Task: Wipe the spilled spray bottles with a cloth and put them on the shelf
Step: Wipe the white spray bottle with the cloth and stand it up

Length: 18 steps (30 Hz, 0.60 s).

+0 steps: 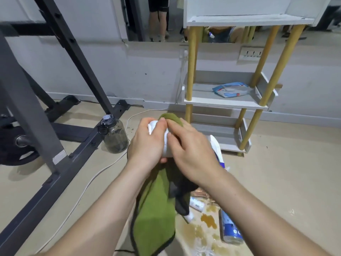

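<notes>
My left hand [147, 143] grips a white spray bottle [167, 145] in front of me, above the floor. My right hand [190, 146] presses a green cloth [155, 209] against the bottle's far side; the cloth's long end hangs down between my forearms. On the floor below lie a blue-labelled bottle [230, 228] and a small white bottle [196, 204] beside an amber spill [208, 220]. Another white and blue bottle [216, 146] shows just behind my right hand. The white shelf [221, 102] with yellow legs stands ahead.
A blue and white packet [230, 89] lies on the shelf's middle level. A clear water jug [115, 134] stands on the floor to the left by a dark metal gym frame [60, 137]. A white cable [88, 183] runs across the floor. A wall mirror reflects a person's legs.
</notes>
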Available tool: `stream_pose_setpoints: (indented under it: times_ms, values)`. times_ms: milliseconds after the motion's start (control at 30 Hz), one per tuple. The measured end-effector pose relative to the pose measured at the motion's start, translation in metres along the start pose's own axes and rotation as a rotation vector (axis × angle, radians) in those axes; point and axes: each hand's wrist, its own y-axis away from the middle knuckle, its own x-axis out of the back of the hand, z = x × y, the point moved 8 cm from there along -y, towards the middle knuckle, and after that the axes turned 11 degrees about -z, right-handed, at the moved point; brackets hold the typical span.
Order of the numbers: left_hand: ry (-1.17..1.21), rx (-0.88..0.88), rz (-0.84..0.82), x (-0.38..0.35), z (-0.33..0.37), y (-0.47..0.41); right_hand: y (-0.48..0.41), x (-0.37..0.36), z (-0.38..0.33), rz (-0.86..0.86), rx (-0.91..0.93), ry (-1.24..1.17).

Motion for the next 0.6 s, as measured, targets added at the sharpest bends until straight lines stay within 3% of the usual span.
stream_pose_setpoints:
  times_ms: [133,233,300,333,433,533,600]
  values:
    - [0.165,0.052,0.029,0.012,-0.008,-0.010,0.033,-0.018,-0.026,0.051,0.146,0.163]
    - [0.253,0.106,-0.012,0.016,-0.009,-0.006,0.038,-0.009,-0.024,0.037,0.231,-0.037]
    - [0.167,0.091,-0.069,0.012,-0.003,0.000,0.025,0.009,-0.002,0.067,0.102,-0.307]
    - [0.127,0.064,-0.086,0.011,0.002,0.002,0.016,0.016,0.007,0.066,0.035,-0.328]
    - [0.059,-0.035,-0.101,0.011,0.020,0.009,-0.005,0.020,0.019,-0.048,-0.074,0.021]
    - [-0.085,-0.186,-0.095,0.015,0.039,0.016,-0.012,0.029,0.046,-0.086,-0.233,-0.066]
    - [-0.162,-0.278,-0.085,0.017,0.049,0.019,-0.009,0.032,0.061,-0.116,-0.286,0.015]
